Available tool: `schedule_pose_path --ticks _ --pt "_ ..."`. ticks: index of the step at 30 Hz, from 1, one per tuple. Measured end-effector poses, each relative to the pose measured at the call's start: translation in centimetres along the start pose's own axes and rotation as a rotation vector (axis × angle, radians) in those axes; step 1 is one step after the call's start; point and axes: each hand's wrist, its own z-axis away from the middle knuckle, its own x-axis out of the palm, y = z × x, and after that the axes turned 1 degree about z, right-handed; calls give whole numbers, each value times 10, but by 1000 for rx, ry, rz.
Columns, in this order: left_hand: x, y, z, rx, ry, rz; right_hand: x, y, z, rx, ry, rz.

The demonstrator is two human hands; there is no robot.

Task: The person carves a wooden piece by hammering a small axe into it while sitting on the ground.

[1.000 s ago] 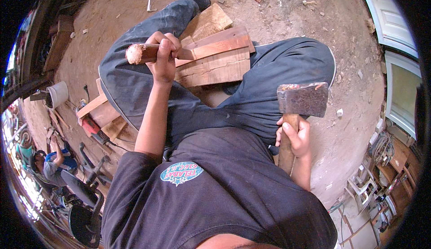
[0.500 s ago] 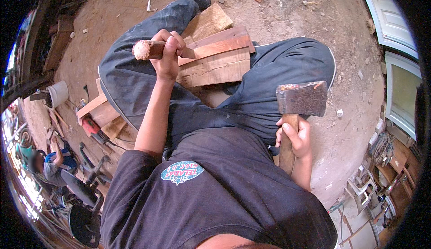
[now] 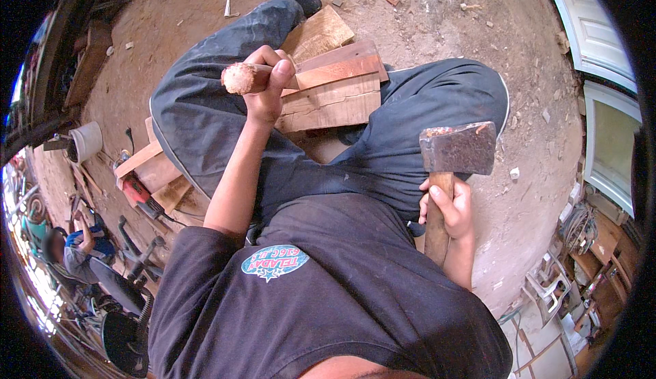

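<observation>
My left hand [image 3: 268, 82] is closed around a wood-handled chisel [image 3: 239, 78], whose frayed, mushroomed butt points up at the left. Its blade is mostly hidden behind my fingers, above a reddish wooden piece [image 3: 342, 71]. That piece lies along a thick pale wooden block [image 3: 328, 109] with a crack in its side, set between my bent legs. At the right, my right hand [image 3: 451, 208] grips a hatchet [image 3: 458, 148] by its wooden handle, just under the dark, worn head. The hatchet is raised in front of my right thigh, apart from the wood.
A lighter board [image 3: 320, 34] lies beyond the block. To the left are a red power tool [image 3: 140, 196], wooden offcuts [image 3: 147, 164] and a white bucket [image 3: 87, 141]. Another person [image 3: 85, 242] sits at far left. White framed panels [image 3: 611, 143] stand at the right.
My left hand has shifted slightly right with the chisel, whose handle is now more upright and its blade less visible. My right hand and the hatchet have barely moved.
</observation>
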Motion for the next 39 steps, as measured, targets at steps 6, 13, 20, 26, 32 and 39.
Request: schedule_pose_path --ticks 6,13,20,26,32,39 --pt "-4 -8 3 70 -12 8 2 -1 1 -8 12 -22" --pt "5 -12 3 156 61 -162 13 -7 4 -40 25 47" --pt "19 9 2 181 36 -243 40 -36 1 -75 -28 201" --pt "15 5 -3 283 -16 -377 111 -124 1 -353 -87 356" --pt "17 5 -5 274 -18 -403 153 -139 -14 -262 -63 632" --pt "13 -6 -5 264 -32 -308 149 -198 11 -531 79 661"
